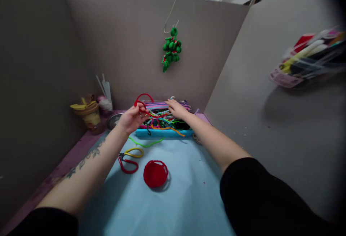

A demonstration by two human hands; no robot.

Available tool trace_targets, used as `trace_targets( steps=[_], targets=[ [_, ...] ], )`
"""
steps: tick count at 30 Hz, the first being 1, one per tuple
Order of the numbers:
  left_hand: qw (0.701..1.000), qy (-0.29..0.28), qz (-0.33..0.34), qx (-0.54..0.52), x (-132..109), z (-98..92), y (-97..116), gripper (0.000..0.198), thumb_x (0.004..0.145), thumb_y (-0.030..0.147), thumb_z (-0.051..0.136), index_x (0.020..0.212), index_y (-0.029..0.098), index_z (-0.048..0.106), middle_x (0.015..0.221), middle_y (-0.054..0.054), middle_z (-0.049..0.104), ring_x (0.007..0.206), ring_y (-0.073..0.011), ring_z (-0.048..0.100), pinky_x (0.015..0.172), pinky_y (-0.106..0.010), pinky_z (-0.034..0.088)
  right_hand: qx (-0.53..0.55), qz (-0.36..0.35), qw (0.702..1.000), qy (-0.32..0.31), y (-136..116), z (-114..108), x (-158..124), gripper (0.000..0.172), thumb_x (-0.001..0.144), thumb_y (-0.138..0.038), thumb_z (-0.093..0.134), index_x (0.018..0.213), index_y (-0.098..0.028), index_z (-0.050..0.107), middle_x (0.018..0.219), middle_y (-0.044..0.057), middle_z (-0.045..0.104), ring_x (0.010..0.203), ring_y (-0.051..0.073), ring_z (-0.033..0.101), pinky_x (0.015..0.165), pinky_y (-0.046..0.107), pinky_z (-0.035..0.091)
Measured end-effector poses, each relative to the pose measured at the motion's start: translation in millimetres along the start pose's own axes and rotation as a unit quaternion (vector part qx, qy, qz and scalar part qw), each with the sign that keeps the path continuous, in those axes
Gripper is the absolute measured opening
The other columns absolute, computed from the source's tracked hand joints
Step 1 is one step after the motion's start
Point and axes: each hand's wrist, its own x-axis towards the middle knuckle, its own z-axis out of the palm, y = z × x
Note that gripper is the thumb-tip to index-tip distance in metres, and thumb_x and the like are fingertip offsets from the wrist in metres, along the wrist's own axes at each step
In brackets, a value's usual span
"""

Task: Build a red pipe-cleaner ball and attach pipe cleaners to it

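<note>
My left hand [134, 117] is closed on a red pipe cleaner [144, 95], which loops up above the fingers. A red length also runs right from this hand across the tray. My right hand [177, 109] is over the right part of a blue tray [162, 133] full of many-coloured pipe cleaners, its fingers stretched out and apart. Whether its fingertips touch any of them I cannot tell. Nearer on the table sits a small red round piece [155, 174], cup-like with a thin rim loop. Scissors [129, 160] with one yellow and one red handle lie to its left.
A light green pipe cleaner [146, 144] lies before the tray. Behind my left hand stand a metal bowl [112, 121] and a pot [92, 117]. A green ornament [172, 48] hangs on the back panel. A filled holder [305, 61] is on the right panel.
</note>
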Motion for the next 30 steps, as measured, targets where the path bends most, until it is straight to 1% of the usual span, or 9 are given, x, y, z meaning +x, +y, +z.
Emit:
trace_targets(
  steps=[3, 7, 13, 15, 18, 23, 26, 28, 30],
  targets=[
    [0.994, 0.022, 0.064, -0.090, -4.7, 0.8, 23.4, 0.031, 0.096, 0.018, 0.037, 0.084, 0.023, 0.065, 0.068, 0.002, 0.068, 0.075, -0.0124, 0.068, 0.083, -0.034, 0.053, 0.119, -0.008, 0.993, -0.017, -3.7, 5.4, 1.9, 0.063, 0.083, -0.015, 0.043, 0.145, -0.021, 0.035, 0.149, 0.005, 0.040, 0.143, 0.022, 0.027, 0.117, 0.044, 0.023],
    [0.966, 0.062, 0.203, -0.148, -1.9, -3.2, 46.0, 0.035, 0.099, 0.022, 0.032, 0.090, 0.028, 0.065, 0.074, 0.005, 0.071, 0.075, -0.0080, 0.068, 0.087, -0.028, 0.051, 0.256, 0.022, 0.965, 0.056, -5.2, 1.8, 4.4, 0.060, 0.080, -0.015, 0.040, 0.139, -0.025, 0.045, 0.145, -0.001, 0.045, 0.143, 0.019, 0.027, 0.117, 0.042, 0.021],
    [0.958, 0.238, 0.086, -0.137, 0.5, -19.9, 35.5, 0.030, 0.095, 0.013, 0.037, 0.083, 0.020, 0.063, 0.068, 0.002, 0.068, 0.071, -0.0088, 0.067, 0.082, -0.027, 0.050, 0.342, 0.058, 0.922, 0.172, 8.7, -27.9, 0.7, 0.052, 0.073, -0.014, 0.042, 0.118, -0.023, 0.066, 0.140, 0.002, 0.053, 0.136, 0.020, 0.041, 0.115, 0.042, 0.027],
    [0.961, 0.244, 0.069, -0.111, -6.0, -23.2, 26.5, 0.028, 0.095, 0.016, 0.039, 0.082, 0.021, 0.063, 0.071, 0.001, 0.069, 0.075, -0.0109, 0.067, 0.079, -0.027, 0.050, 0.319, 0.118, 0.919, 0.201, 14.4, -40.3, -5.4, 0.051, 0.074, -0.014, 0.039, 0.118, -0.019, 0.064, 0.138, 0.007, 0.054, 0.118, 0.021, 0.058, 0.105, 0.043, 0.040],
    [0.969, 0.228, 0.049, -0.078, -17.8, -27.4, 13.9, 0.024, 0.093, 0.018, 0.043, 0.084, 0.022, 0.065, 0.074, 0.000, 0.069, 0.074, -0.0118, 0.066, 0.074, -0.027, 0.050, 0.200, 0.164, 0.954, 0.148, 18.6, -55.7, -20.8, 0.048, 0.074, -0.009, 0.039, 0.113, -0.015, 0.066, 0.131, 0.010, 0.059, 0.101, 0.021, 0.065, 0.096, 0.041, 0.047],
    [0.974, 0.215, 0.034, -0.061, -23.0, -29.9, -0.2, 0.021, 0.091, 0.016, 0.046, 0.088, 0.023, 0.066, 0.076, 0.000, 0.067, 0.078, -0.0118, 0.065, 0.077, -0.027, 0.050, -0.046, 0.083, 0.988, 0.123, 6.9, -61.1, -55.2, 0.034, 0.080, -0.011, 0.042, 0.101, -0.015, 0.068, 0.106, 0.011, 0.066, 0.101, 0.023, 0.060, 0.091, 0.035, 0.046],
    [0.977, 0.197, 0.059, -0.058, -10.1, -21.9, -3.6, 0.019, 0.091, 0.014, 0.046, 0.090, 0.021, 0.064, 0.084, -0.002, 0.068, 0.088, -0.0126, 0.066, 0.084, -0.028, 0.050, -0.099, -0.013, 0.995, 0.005, -2.1, -48.0, -69.2, 0.026, 0.082, -0.016, 0.048, 0.098, -0.018, 0.069, 0.103, 0.009, 0.066, 0.096, 0.021, 0.059, 0.085, 0.030, 0.046],
    [0.978, 0.196, 0.071, -0.020, 3.6, -13.2, -5.4, 0.018, 0.090, 0.013, 0.046, 0.094, 0.020, 0.061, 0.091, -0.004, 0.068, 0.088, -0.0126, 0.066, 0.083, -0.027, 0.051, -0.130, -0.017, 0.990, -0.044, -4.1, -36.1, -72.0, 0.028, 0.084, -0.019, 0.050, 0.106, -0.019, 0.068, 0.111, 0.010, 0.063, 0.099, 0.021, 0.058, 0.086, 0.031, 0.045],
    [0.967, 0.242, -0.002, 0.080, 17.1, -4.6, -8.0, 0.018, 0.088, 0.012, 0.047, 0.099, 0.020, 0.058, 0.090, -0.004, 0.066, 0.079, -0.0126, 0.066, 0.077, -0.028, 0.053, -0.136, 0.014, 0.989, -0.055, -2.3, -26.6, -69.2, 0.028, 0.085, -0.020, 0.051, 0.108, -0.019, 0.068, 0.114, 0.010, 0.060, 0.100, 0.021, 0.057, 0.088, 0.031, 0.044]
  ],
)
